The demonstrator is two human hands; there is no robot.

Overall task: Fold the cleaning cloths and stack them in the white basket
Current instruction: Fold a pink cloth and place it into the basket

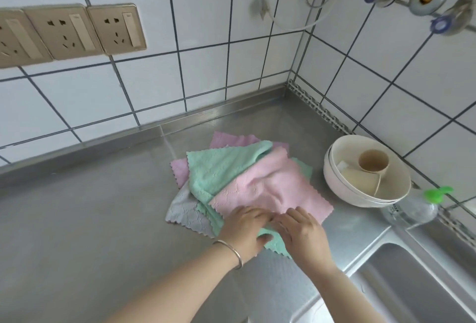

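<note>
A loose pile of cleaning cloths lies on the steel counter [90, 219]. A pink cloth [273, 188] is on top, over a mint green cloth [219, 168], a grey cloth [185, 212] and more pink ones behind. My left hand [244, 230], wearing a bangle, curls its fingers over the near edge of the top pink cloth, thumb on a green cloth [277, 245] below. My right hand [301, 235] lies beside it with fingertips at the same edge; its grasp is hidden. No white basket is in view.
Stacked white bowls [342, 188] holding a beige cup [373, 161] stand to the right of the pile. A clear bottle with a green pump [417, 206] is near them. A sink [412, 284] drops off at the lower right. Tiled walls with sockets [69, 31] enclose the corner.
</note>
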